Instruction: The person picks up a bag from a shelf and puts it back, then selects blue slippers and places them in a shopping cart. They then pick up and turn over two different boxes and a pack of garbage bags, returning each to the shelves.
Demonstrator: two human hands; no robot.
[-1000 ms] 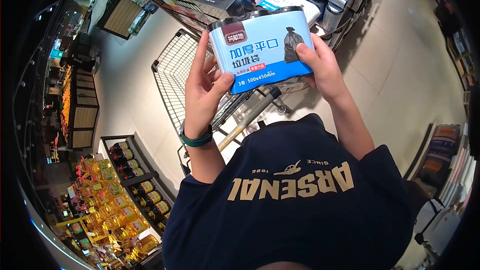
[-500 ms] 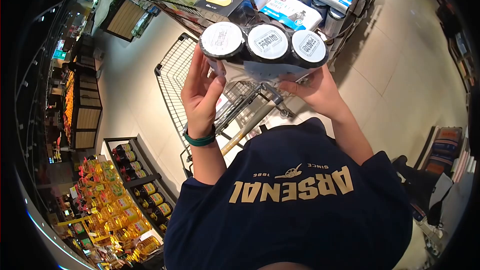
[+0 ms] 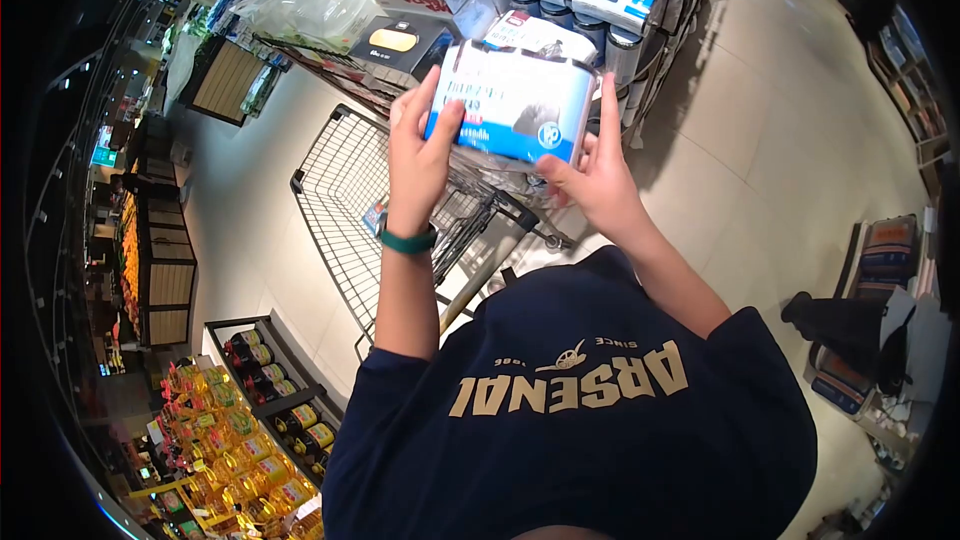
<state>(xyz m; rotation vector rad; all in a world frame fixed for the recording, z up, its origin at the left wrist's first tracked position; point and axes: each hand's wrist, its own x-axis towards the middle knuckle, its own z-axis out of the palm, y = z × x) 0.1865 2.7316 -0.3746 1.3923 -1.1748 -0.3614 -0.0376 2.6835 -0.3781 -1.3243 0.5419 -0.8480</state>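
Inspection seems the step in hand: your left hand (image 3: 418, 155) and right hand (image 3: 590, 180) both clasp the pack of bin-bag rolls (image 3: 515, 105), one at each end. It is raised and tilted above the shopping cart (image 3: 345, 190). The next move calls for a firm two-sided hold, since the wrap looks slick.

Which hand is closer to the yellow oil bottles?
Left. The left hand grips the bag pack on the side toward the oil bottles; the right hand holds its far side.
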